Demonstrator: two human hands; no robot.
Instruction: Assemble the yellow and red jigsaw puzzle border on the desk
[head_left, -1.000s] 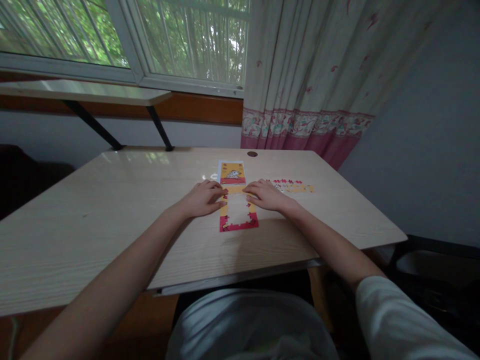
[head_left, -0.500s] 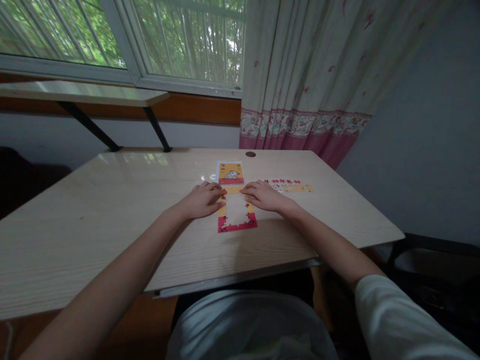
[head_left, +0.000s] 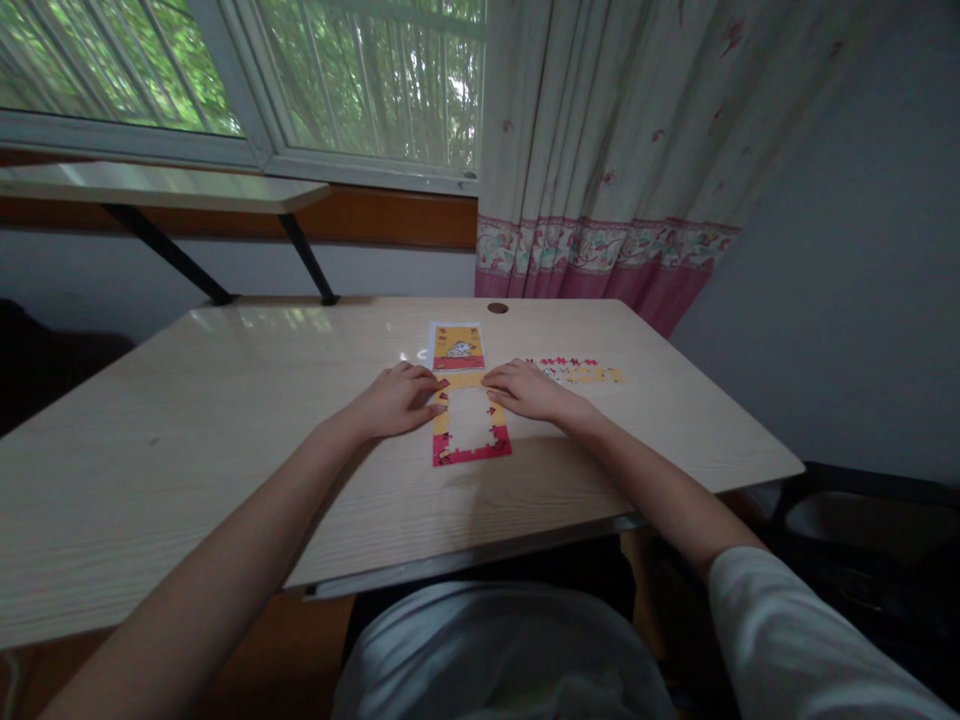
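A jigsaw puzzle border, yellow above and red below, lies flat on the table around a bare rectangle of wood. My left hand rests at its upper left side, fingers spread and touching the edge. On the opposite side my right hand lies with its fingertips on the upper right part of the border. Just beyond the border is a picture card with a white animal on yellow and red. Loose puzzle pieces, red and yellow, are laid in rows right of my right hand, which partly hides them.
The pale wooden table has a round cable hole near its back edge. A raised shelf on dark legs stands at the back left. A curtain hangs behind the table, and a dark chair is at the right.
My left hand has drawn slightly left, showing a little more of the border's left side. My right hand is almost still. The whole view has shifted slightly.
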